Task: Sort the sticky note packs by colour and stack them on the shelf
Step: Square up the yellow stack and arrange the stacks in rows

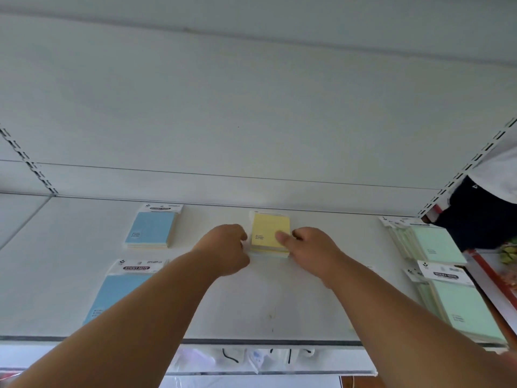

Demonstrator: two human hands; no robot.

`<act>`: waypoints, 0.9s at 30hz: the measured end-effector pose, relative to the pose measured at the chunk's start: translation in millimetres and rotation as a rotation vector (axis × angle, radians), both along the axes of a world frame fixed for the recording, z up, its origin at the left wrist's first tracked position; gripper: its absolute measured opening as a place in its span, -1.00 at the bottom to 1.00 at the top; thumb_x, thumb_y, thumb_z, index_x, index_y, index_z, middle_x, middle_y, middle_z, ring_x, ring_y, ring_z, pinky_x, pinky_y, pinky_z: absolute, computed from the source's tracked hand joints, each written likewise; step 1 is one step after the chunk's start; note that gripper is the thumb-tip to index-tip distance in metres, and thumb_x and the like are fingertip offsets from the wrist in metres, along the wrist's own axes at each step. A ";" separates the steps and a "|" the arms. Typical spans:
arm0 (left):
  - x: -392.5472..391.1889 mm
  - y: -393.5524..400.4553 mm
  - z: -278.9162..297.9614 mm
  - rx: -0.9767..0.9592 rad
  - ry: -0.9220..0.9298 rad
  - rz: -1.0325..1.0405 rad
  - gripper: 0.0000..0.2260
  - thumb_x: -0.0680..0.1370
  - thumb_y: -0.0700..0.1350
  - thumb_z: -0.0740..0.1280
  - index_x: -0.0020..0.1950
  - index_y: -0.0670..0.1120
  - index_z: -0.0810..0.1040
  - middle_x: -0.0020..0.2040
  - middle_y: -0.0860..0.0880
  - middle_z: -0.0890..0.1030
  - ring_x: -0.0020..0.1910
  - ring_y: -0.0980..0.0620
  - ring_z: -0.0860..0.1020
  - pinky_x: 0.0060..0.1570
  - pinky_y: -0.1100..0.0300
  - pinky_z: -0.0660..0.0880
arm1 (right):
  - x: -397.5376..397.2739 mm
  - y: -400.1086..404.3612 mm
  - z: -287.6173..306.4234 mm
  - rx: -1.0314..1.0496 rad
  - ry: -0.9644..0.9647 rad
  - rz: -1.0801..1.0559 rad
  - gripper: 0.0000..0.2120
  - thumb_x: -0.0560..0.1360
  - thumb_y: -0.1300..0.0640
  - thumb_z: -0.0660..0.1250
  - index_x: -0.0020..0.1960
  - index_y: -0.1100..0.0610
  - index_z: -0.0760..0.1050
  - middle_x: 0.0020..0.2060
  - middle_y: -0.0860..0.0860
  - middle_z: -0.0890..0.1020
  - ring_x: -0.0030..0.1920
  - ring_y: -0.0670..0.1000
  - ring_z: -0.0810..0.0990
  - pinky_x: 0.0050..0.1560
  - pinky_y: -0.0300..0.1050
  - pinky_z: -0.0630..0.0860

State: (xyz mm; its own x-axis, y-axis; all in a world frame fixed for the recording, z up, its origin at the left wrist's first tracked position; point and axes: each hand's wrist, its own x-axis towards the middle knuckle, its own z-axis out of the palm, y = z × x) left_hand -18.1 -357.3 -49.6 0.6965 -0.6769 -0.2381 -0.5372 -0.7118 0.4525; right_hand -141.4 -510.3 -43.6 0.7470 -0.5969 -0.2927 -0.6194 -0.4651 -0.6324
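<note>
Both hands frame the yellow sticky note stack [270,233] at the middle of the frame, near the back of the white shelf [237,298]. On the pile's right side, the right hand [310,247] lays its thumb flat on the top pack, the other fingers tucked along the side edge, pressing rather than lifting. Over at the pile's left edge, the left hand [228,247] is loosely curled, its knuckles against or just beside the packs; whether its fingers pinch anything cannot be told. This two-sided hold looks meant to square the yellow packs into a neat pile.

Colours sit in separate zones, which suits the sorting: two blue piles at left, the far blue pile [152,229] and the near blue pile [120,295]; two green piles at right, the far green pile [430,242] and the near green pile [461,303]. One yellow pile shows; packs per pile cannot be counted.
</note>
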 end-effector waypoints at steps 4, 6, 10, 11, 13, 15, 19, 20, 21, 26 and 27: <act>-2.2 -16.4 12.2 -0.040 0.179 0.075 -0.87 0.50 -0.15 0.28 0.01 -0.12 0.56 0.00 -0.14 0.62 -0.02 -0.13 0.58 -0.06 0.10 0.49 | 17.4 -1.9 -5.8 0.148 -0.083 -0.225 -0.60 0.48 -0.07 0.28 -0.20 0.29 0.56 -0.20 0.25 0.65 -0.13 0.26 0.66 0.00 0.20 0.61; -9.2 -22.4 9.5 -0.126 0.223 0.198 -0.77 0.55 -0.04 0.26 -0.04 -0.18 0.59 -0.08 -0.17 0.65 -0.02 -0.20 0.61 -0.08 0.07 0.49 | 21.8 5.2 -3.9 0.134 -0.072 -0.227 -0.75 0.49 0.05 0.32 -0.14 0.25 0.58 -0.22 0.18 0.62 -0.12 0.24 0.64 -0.06 0.08 0.59; -22.1 -21.1 -3.7 -0.338 0.104 0.308 -0.76 0.52 -0.11 0.29 0.17 -0.06 0.56 0.00 -0.02 0.58 -0.08 -0.04 0.56 -0.16 0.18 0.45 | 15.0 15.4 1.6 0.070 -0.219 -0.183 -0.83 0.47 0.16 0.34 0.05 0.09 0.59 -0.11 0.05 0.65 -0.10 0.11 0.63 -0.09 0.00 0.57; -26.4 -18.7 -5.2 -0.411 0.091 0.318 -0.72 0.51 -0.14 0.30 0.22 -0.03 0.53 0.05 0.00 0.55 -0.02 -0.01 0.56 -0.09 0.18 0.46 | 11.2 17.6 3.0 0.052 -0.269 -0.172 -0.79 0.46 0.18 0.36 0.08 0.05 0.59 -0.08 0.02 0.64 -0.10 0.07 0.63 -0.08 -0.02 0.57; -32.7 -14.1 -10.0 -0.483 0.032 0.316 -0.74 0.50 -0.19 0.33 0.18 -0.03 0.50 0.03 0.04 0.48 -0.03 0.04 0.52 -0.07 0.22 0.41 | 4.9 20.0 -1.0 -0.026 -0.313 -0.140 -0.74 0.42 0.20 0.39 0.10 0.03 0.56 -0.05 -0.01 0.59 -0.09 0.02 0.61 -0.08 -0.09 0.56; -40.6 -9.8 -15.3 -0.480 -0.016 0.297 -0.81 0.50 -0.22 0.34 0.09 -0.06 0.51 0.00 0.06 0.43 -0.07 0.02 0.49 -0.11 0.26 0.35 | 0.8 23.4 -7.9 -0.086 -0.312 -0.135 -0.72 0.40 0.21 0.39 0.09 0.04 0.51 -0.02 -0.01 0.54 -0.06 0.03 0.60 -0.06 -0.10 0.54; -48.2 -4.0 -21.4 -0.520 -0.083 0.289 -0.73 0.50 -0.21 0.35 0.19 -0.06 0.58 0.18 0.07 0.50 0.06 0.01 0.55 -0.05 0.27 0.40 | -4.3 33.3 -14.0 -0.110 -0.342 -0.150 -0.68 0.42 0.25 0.36 0.15 0.05 0.47 0.07 -0.02 0.56 0.02 0.00 0.60 0.02 -0.12 0.53; -49.2 -2.6 -22.8 -0.522 -0.091 0.282 -0.71 0.50 -0.21 0.35 0.21 -0.04 0.59 0.21 0.09 0.51 0.07 0.02 0.55 -0.04 0.28 0.40 | -5.4 35.0 -14.2 -0.110 -0.347 -0.148 -0.68 0.44 0.24 0.36 0.16 0.05 0.46 0.09 -0.03 0.59 0.03 -0.01 0.61 0.06 -0.08 0.55; -50.5 -1.5 -22.3 -0.519 -0.096 0.267 -0.72 0.50 -0.21 0.35 0.19 -0.04 0.59 0.19 0.09 0.53 0.06 0.01 0.56 -0.06 0.28 0.40 | -6.3 36.2 -14.7 -0.112 -0.348 -0.149 -0.68 0.45 0.24 0.36 0.17 0.04 0.46 0.09 -0.04 0.61 0.04 -0.01 0.61 0.08 -0.04 0.55; -53.4 -1.2 -24.0 -0.501 -0.121 0.249 -0.83 0.50 -0.22 0.34 0.08 -0.10 0.59 0.05 0.02 0.59 -0.03 -0.04 0.56 -0.17 0.26 0.35 | -12.7 40.1 -16.7 -0.187 -0.350 -0.145 -0.72 0.50 0.20 0.33 0.20 0.03 0.52 0.07 -0.05 0.65 0.04 -0.02 0.62 0.03 -0.15 0.52; -53.2 -2.5 -24.0 -0.484 -0.122 0.246 -0.82 0.51 -0.21 0.33 0.10 -0.10 0.58 0.06 0.01 0.58 -0.03 -0.05 0.56 -0.17 0.26 0.35 | -12.9 40.1 -16.2 -0.197 -0.339 -0.137 -0.73 0.51 0.20 0.32 0.20 0.03 0.53 0.05 -0.05 0.65 0.03 -0.02 0.61 -0.02 -0.20 0.48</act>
